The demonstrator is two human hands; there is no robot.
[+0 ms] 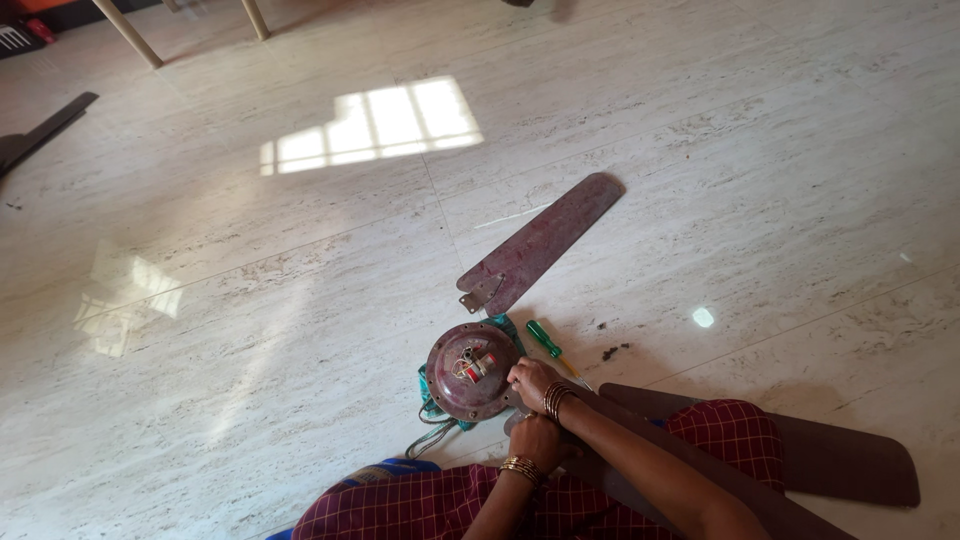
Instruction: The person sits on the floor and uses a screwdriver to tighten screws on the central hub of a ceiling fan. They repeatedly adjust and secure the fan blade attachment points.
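A round maroon ceiling fan motor [468, 372] lies on the floor on a teal cloth [430, 392], with wires and a small red part showing at its centre. My right hand [530, 379] curls over the motor's right rim. My left hand [536, 440] sits just below it, closed on the inner end of a dark fan blade [640, 445] that runs across my lap. Bangles are on both wrists. What lies under the fingers is hidden.
A loose maroon blade [545, 240] with a metal bracket lies beyond the motor. A green-handled screwdriver [545, 340] is beside it. Another dark blade [820, 455] lies at right, a black one [40, 135] far left. Furniture legs [130, 35] stand at the top.
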